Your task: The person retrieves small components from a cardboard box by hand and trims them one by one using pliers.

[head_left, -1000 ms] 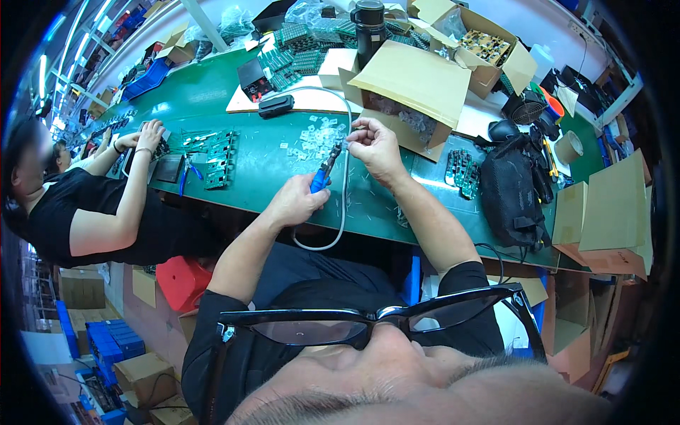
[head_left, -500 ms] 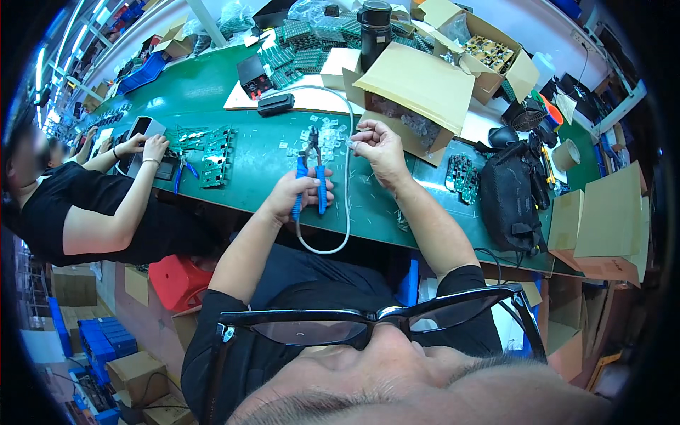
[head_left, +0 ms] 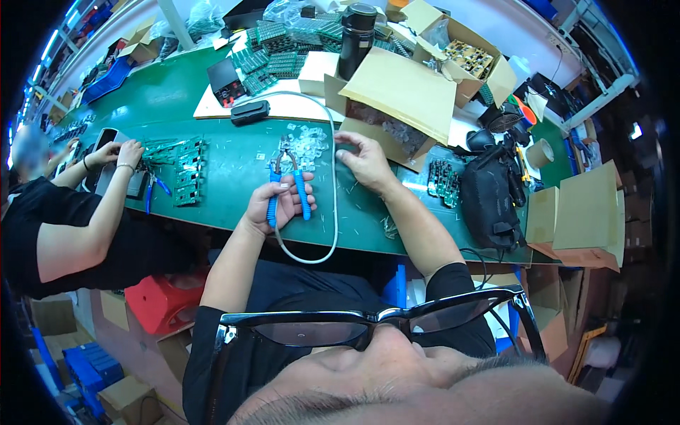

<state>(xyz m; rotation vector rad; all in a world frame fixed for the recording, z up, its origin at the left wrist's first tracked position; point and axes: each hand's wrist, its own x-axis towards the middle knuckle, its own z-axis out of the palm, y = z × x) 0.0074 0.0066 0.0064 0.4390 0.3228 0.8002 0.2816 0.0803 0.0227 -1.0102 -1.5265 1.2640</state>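
My left hand (head_left: 275, 202) is closed around the blue handles of a pair of pliers (head_left: 302, 195), whose jaws point away from me. A grey-white cable (head_left: 336, 191) loops from near the handles past the right side of the pliers and back across the table. Just beyond the jaws lies a pile of small clear plastic pieces (head_left: 309, 144). To the right of the cable my right hand (head_left: 367, 163) hovers over the green table, thumb and forefinger apart, with nothing visible between them. An opened cardboard box (head_left: 404, 88) with clear plastic parts stands just beyond it.
A black case (head_left: 250, 112), a black flask (head_left: 356, 42) and stacked green circuit boards (head_left: 287, 64) are at the back. On the right sit more boards (head_left: 443, 183) and a black bag (head_left: 490, 202). A co-worker (head_left: 78, 227) works at the left beside other boards (head_left: 190, 170).
The view has shifted, so the table appears farther left. My right thumb and forefinger, pinched together before, have come apart. My left hand still holds the pliers, its fingers looser.
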